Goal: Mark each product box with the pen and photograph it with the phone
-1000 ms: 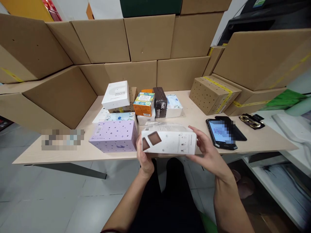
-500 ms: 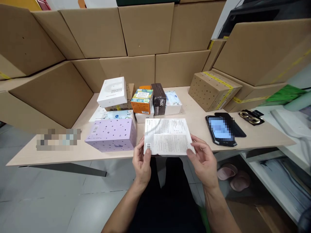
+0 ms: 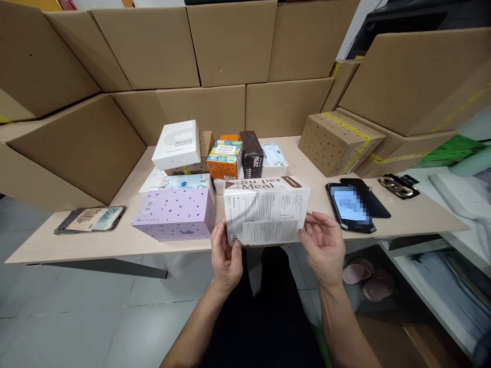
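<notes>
A white box printed "Su-per Meal" [image 3: 266,209] is held at the table's front edge, its text-covered side facing me and its brown-lettered side showing on top. My left hand [image 3: 226,255] grips its lower left corner, thumb on the face beside a barcode. At the lower right corner, my right hand [image 3: 323,248] grips it with the thumb on the face; its fingers are partly behind the edge. Left of the box stands a lilac patterned box [image 3: 172,214]. Behind it are an orange and yellow carton [image 3: 224,159] and a dark brown box [image 3: 251,153].
A white power bank box [image 3: 177,145] lies atop other boxes. Right on the table [image 3: 126,186] are a phone [image 3: 350,207], gold clips [image 3: 399,186] and a taped carton [image 3: 339,143]. A phone with banknotes [image 3: 90,220] lies far left. Large cardboard boxes [image 3: 218,46] wall the back.
Between both hands, the white box has tipped so that its brown-lettered side has come into view on top. The things on the table have stayed put.
</notes>
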